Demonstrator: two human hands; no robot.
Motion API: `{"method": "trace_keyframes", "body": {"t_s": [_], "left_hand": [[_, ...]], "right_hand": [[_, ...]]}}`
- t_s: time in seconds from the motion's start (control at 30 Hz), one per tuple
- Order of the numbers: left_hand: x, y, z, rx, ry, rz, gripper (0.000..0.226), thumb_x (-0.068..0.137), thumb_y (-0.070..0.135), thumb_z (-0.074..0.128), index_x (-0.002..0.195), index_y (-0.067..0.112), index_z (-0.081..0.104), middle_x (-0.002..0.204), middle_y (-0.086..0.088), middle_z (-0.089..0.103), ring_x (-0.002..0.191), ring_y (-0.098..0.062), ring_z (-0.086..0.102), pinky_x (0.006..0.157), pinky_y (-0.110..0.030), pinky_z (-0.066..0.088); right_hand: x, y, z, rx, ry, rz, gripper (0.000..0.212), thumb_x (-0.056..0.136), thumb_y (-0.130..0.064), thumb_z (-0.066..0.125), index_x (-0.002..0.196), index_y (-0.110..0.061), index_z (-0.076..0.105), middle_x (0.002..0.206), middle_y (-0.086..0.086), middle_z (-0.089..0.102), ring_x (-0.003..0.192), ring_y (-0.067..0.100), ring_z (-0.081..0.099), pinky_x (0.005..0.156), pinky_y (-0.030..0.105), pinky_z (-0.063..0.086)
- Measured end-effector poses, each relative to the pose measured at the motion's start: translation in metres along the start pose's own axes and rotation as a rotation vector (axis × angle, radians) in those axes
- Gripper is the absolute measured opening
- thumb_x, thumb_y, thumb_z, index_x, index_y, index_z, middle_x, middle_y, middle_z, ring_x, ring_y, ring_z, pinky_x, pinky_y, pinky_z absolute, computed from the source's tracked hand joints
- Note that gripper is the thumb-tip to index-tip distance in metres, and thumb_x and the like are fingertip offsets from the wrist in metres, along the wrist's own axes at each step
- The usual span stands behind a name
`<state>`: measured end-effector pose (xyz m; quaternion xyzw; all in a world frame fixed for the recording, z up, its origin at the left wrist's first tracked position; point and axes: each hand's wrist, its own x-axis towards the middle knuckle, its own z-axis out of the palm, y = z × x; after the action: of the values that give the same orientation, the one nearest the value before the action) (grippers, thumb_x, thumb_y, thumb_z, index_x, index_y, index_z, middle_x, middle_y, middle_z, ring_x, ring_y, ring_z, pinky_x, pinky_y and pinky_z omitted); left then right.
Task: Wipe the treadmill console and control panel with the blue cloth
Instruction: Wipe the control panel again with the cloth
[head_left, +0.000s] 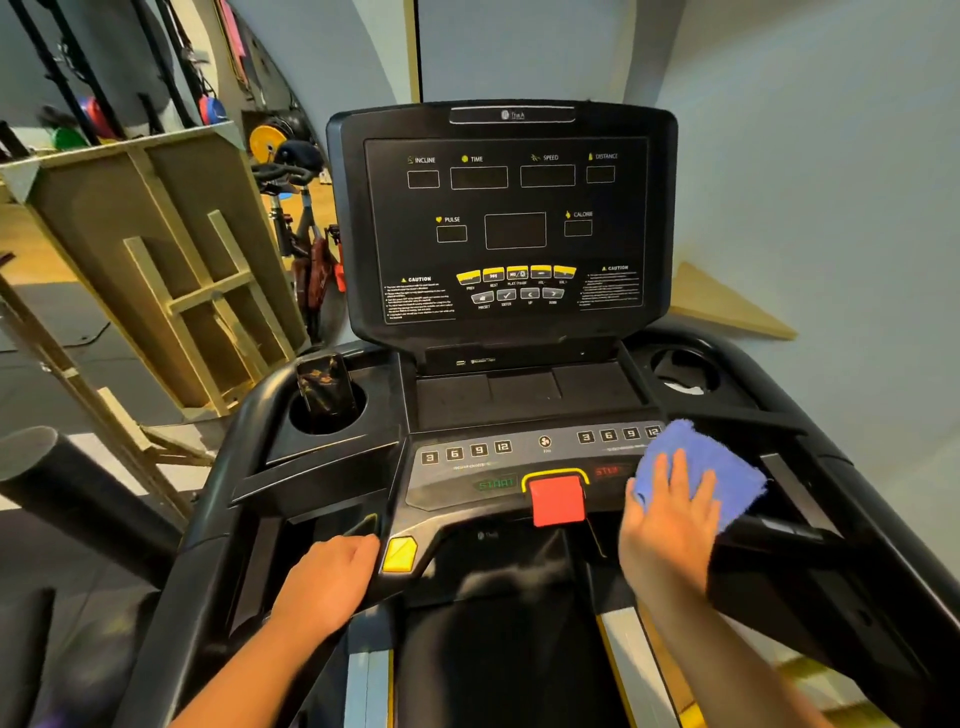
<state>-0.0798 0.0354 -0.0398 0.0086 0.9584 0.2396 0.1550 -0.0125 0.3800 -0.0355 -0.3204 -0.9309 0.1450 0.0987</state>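
Observation:
The black treadmill console (511, 223) stands upright ahead, its displays dark. Below it lies the control panel (498, 467) with number buttons, a START label and a red stop key (557, 501). My right hand (670, 525) presses flat on the blue cloth (698, 467), which covers the panel's right end and part of the STOP label. My left hand (327, 587) grips the left front handle bar, beside a yellow sensor pad (399, 555).
A dark phone (324, 387) stands in the left cup holder; the right cup holder (685, 371) holds a scrap of something pale. A wooden frame (171, 260) leans at left, with an exercise bike (301, 223) and weights behind. A pale wall is at right.

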Motion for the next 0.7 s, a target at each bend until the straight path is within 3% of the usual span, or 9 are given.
{"method": "trace_keyframes", "body": {"t_s": [0.07, 0.2, 0.27, 0.37, 0.47, 0.5, 0.6, 0.67, 0.7], "left_hand": [[0.002, 0.001, 0.001, -0.002, 0.003, 0.0, 0.046, 0.107, 0.031, 0.033, 0.08, 0.021, 0.068, 0.08, -0.001, 0.073, 0.077, -0.014, 0.069, 0.072, -0.028, 0.054], [0.001, -0.003, 0.004, -0.031, 0.002, -0.021, 0.045, 0.108, 0.031, 0.033, 0.082, 0.018, 0.068, 0.078, -0.002, 0.073, 0.075, -0.015, 0.069, 0.062, -0.021, 0.045], [0.0, -0.005, 0.005, -0.042, 0.009, -0.021, 0.045, 0.108, 0.031, 0.034, 0.082, 0.018, 0.068, 0.078, -0.001, 0.073, 0.074, -0.015, 0.069, 0.061, -0.02, 0.045], [0.0, -0.003, 0.005, -0.038, 0.018, -0.003, 0.045, 0.107, 0.032, 0.034, 0.08, 0.021, 0.069, 0.077, -0.001, 0.072, 0.072, -0.015, 0.069, 0.06, -0.019, 0.043], [0.003, 0.001, 0.003, -0.052, 0.011, 0.015, 0.045, 0.107, 0.031, 0.034, 0.079, 0.02, 0.068, 0.076, -0.001, 0.072, 0.072, -0.015, 0.069, 0.062, -0.02, 0.044], [0.003, 0.002, 0.003, -0.055, 0.011, 0.013, 0.045, 0.107, 0.031, 0.034, 0.08, 0.02, 0.068, 0.077, -0.001, 0.072, 0.073, -0.015, 0.069, 0.061, -0.02, 0.044], [0.0, 0.003, 0.003, -0.054, 0.011, -0.004, 0.045, 0.107, 0.031, 0.034, 0.083, 0.019, 0.069, 0.079, 0.001, 0.072, 0.073, -0.013, 0.068, 0.06, -0.018, 0.042], [-0.001, 0.002, 0.003, -0.057, 0.009, -0.015, 0.045, 0.107, 0.031, 0.034, 0.083, 0.02, 0.07, 0.079, 0.001, 0.073, 0.073, -0.013, 0.069, 0.061, -0.019, 0.045], [-0.002, 0.001, 0.004, -0.051, 0.004, -0.018, 0.045, 0.107, 0.031, 0.034, 0.082, 0.021, 0.069, 0.079, 0.001, 0.073, 0.073, -0.013, 0.069, 0.063, -0.02, 0.047]], "right_hand": [[0.025, -0.018, -0.006, -0.019, -0.027, -0.035, 0.062, 0.106, -0.037, 0.037, 0.161, -0.02, 0.014, 0.169, 0.003, 0.009, 0.155, 0.034, 0.0, 0.124, 0.05, 0.003], [0.057, -0.021, -0.016, -0.063, -0.062, -0.135, 0.061, 0.107, -0.039, 0.035, 0.161, -0.02, 0.013, 0.169, 0.003, 0.011, 0.155, 0.03, 0.003, 0.125, 0.048, 0.008], [0.037, -0.012, -0.008, -0.103, -0.063, -0.163, 0.062, 0.104, -0.036, 0.044, 0.159, -0.015, 0.022, 0.167, 0.009, 0.02, 0.154, 0.034, 0.013, 0.123, 0.053, 0.016], [-0.01, -0.007, 0.01, -0.075, -0.068, -0.221, 0.064, 0.089, -0.026, 0.069, 0.147, -0.006, 0.048, 0.153, 0.018, 0.045, 0.139, 0.047, 0.041, 0.106, 0.065, 0.04], [-0.004, -0.018, 0.016, -0.111, -0.051, -0.293, 0.075, 0.079, -0.026, 0.08, 0.145, -0.007, 0.05, 0.151, 0.019, 0.048, 0.136, 0.048, 0.044, 0.104, 0.065, 0.039], [0.005, -0.029, 0.01, -0.122, -0.02, -0.295, 0.073, 0.085, -0.03, 0.074, 0.149, -0.01, 0.045, 0.156, 0.016, 0.042, 0.142, 0.046, 0.038, 0.11, 0.064, 0.035], [0.025, -0.059, 0.006, -0.07, -0.086, -0.206, 0.061, 0.105, -0.047, 0.03, 0.159, -0.02, 0.02, 0.168, 0.006, 0.015, 0.154, 0.037, 0.01, 0.123, 0.053, 0.013], [0.008, -0.079, 0.012, -0.002, -0.075, -0.341, 0.063, 0.104, -0.051, 0.014, 0.157, -0.019, 0.029, 0.166, 0.004, 0.02, 0.152, 0.039, 0.016, 0.121, 0.053, 0.015], [-0.011, -0.087, 0.014, -0.003, -0.136, -0.444, 0.062, 0.102, -0.048, 0.02, 0.155, -0.019, 0.033, 0.164, 0.003, 0.02, 0.151, 0.039, 0.021, 0.12, 0.052, 0.016]]}}
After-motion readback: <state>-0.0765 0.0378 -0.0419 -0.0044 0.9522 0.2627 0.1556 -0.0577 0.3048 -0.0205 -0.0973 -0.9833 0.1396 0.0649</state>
